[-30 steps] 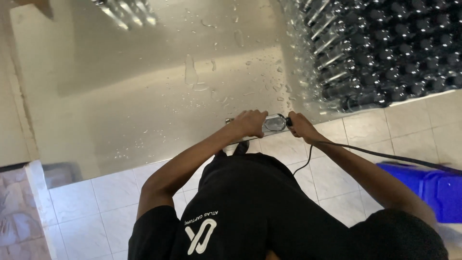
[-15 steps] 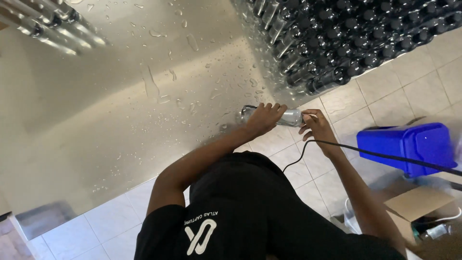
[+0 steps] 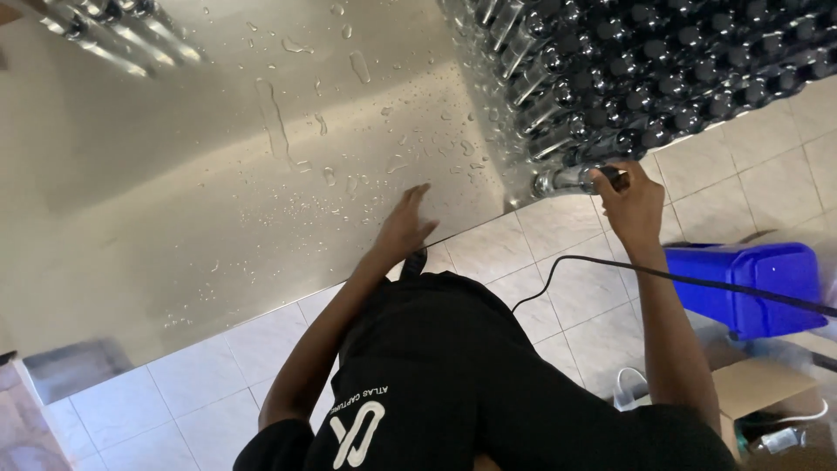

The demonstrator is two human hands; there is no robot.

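Observation:
My right hand [image 3: 632, 205] grips a clear bottle with a black cap [image 3: 567, 180], held on its side at the table's edge. The bottle touches the bottom row of a large stack of similar black-capped bottles [image 3: 663, 70] lying on the right part of the table. My left hand [image 3: 403, 225] is empty, fingers spread, resting flat on the wet steel tabletop [image 3: 218, 201] near its front edge.
Water drops lie across the steel table. More bottles [image 3: 113, 35] lie at the top left corner. On the tiled floor to my right stand a blue bin [image 3: 754, 283] and an open cardboard box [image 3: 767, 392]. A black cable [image 3: 593, 266] runs past my right arm.
Both hands held the bottle in front of me before. My left hand has let go and lies open on the table; my right hand has carried the bottle right to the stack.

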